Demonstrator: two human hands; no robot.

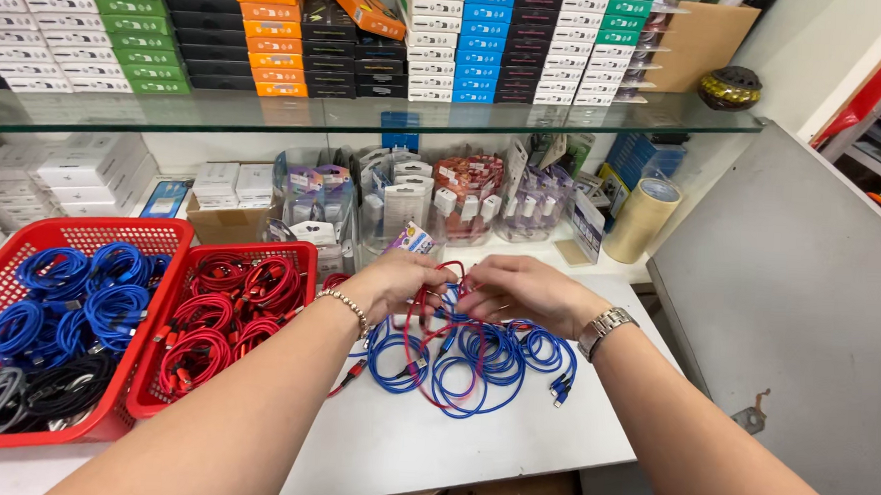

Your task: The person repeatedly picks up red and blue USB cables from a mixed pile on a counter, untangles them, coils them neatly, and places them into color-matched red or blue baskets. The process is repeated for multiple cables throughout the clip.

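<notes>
White counter (432,445), tangled red cable (427,326) among blue cables (485,363), both hands' grip

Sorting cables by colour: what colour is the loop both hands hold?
Red cable, among blue coils; head view.

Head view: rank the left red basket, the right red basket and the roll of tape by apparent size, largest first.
1. Left red basket
2. Right red basket, though it is partly hidden by an arm.
3. Roll of tape, clearly smallest, though farther from the camera.

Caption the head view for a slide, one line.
Both hands, left hand and right hand, sort a tangle of red and blue cables beside two red baskets.
</notes>
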